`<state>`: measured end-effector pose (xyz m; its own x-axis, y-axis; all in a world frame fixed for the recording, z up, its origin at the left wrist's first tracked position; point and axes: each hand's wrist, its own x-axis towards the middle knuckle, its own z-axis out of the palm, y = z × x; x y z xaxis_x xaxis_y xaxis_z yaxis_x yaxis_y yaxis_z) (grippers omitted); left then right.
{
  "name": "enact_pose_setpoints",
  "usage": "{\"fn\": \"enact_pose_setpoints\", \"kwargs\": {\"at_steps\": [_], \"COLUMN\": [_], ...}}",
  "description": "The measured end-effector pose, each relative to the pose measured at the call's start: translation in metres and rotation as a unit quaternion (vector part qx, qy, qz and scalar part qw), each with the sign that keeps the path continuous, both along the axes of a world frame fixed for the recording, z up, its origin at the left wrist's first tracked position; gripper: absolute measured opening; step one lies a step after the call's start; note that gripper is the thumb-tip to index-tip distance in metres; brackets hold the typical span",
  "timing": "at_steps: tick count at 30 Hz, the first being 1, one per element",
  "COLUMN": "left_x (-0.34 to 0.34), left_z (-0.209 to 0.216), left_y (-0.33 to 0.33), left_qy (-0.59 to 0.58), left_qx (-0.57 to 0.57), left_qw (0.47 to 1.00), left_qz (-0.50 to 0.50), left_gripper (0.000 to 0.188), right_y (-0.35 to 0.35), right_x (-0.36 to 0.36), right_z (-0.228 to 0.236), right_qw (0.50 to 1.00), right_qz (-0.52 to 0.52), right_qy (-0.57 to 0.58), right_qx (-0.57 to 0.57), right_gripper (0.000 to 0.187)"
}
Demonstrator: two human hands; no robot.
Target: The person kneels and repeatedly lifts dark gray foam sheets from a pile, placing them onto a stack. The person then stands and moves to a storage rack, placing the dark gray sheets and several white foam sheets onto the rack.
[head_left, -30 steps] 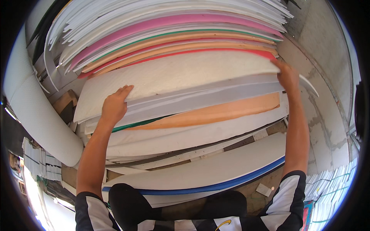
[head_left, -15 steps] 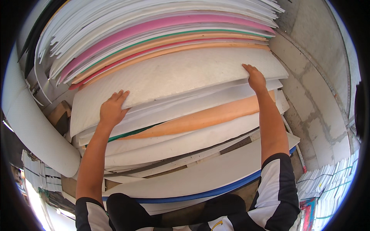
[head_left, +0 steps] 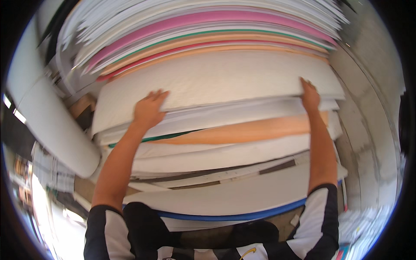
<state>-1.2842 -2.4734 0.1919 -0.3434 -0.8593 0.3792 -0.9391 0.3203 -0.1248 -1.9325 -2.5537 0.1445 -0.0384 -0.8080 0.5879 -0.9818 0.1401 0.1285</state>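
Observation:
A wide, thick white foam sheet (head_left: 225,78) lies on top of the near part of a stack of large sheets. My left hand (head_left: 149,108) grips its near edge left of the middle, fingers on the upper face and thumb by the edge. Toward the right end, my right hand (head_left: 310,95) holds the same edge, fingertips on top; its thumb is hidden. Beneath it show thin white sheets (head_left: 242,112), an orange sheet (head_left: 255,128) and a strip of green sheet (head_left: 171,136). The picture is slightly blurred.
Behind is a tall bank of white, pink (head_left: 208,17), orange and red sheets. A big white roll (head_left: 56,121) stands at left. Close to my knees lies a white sheet (head_left: 234,190) with a blue sheet (head_left: 234,216) under it. A concrete block wall (head_left: 364,117) rises at right.
The whole scene has shifted right in the picture as the view turned. Both hands keep about the same places on the foam sheet's near edge.

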Motion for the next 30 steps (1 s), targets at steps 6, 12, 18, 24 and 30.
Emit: {"fn": "enact_pose_setpoints", "kwargs": {"at_steps": [6,12,18,24,30], "left_x": [0.002,-0.007,-0.008,-0.050,-0.110], "left_z": [0.007,0.005,0.000,-0.012,-0.056], "left_y": [0.005,0.016,0.030,0.063,0.117], "left_qy": [0.020,-0.022,-0.035,-0.020,0.031], "left_qx": [0.008,0.010,0.003,-0.054,0.102], "left_qw": [1.000,0.998,0.999,0.992,0.963], "left_qz": [0.017,0.054,0.042,-0.109,-0.249], "left_gripper": [0.080,0.084,0.097,0.093,0.080], "right_y": [-0.001,0.017,0.037,0.080,0.160], "right_x": [0.039,0.047,0.051,0.060,0.060], "right_z": [0.037,0.031,0.020,0.006,-0.028], "right_qw": [0.989,0.997,1.000,0.999,0.990], "right_qz": [-0.069,-0.063,-0.014,0.030,0.115], "right_qy": [-0.086,-0.033,-0.021,-0.028,-0.035], "right_qx": [0.103,0.038,-0.006,0.004,0.075], "right_gripper": [0.057,0.062,0.067,0.069,0.077]}}
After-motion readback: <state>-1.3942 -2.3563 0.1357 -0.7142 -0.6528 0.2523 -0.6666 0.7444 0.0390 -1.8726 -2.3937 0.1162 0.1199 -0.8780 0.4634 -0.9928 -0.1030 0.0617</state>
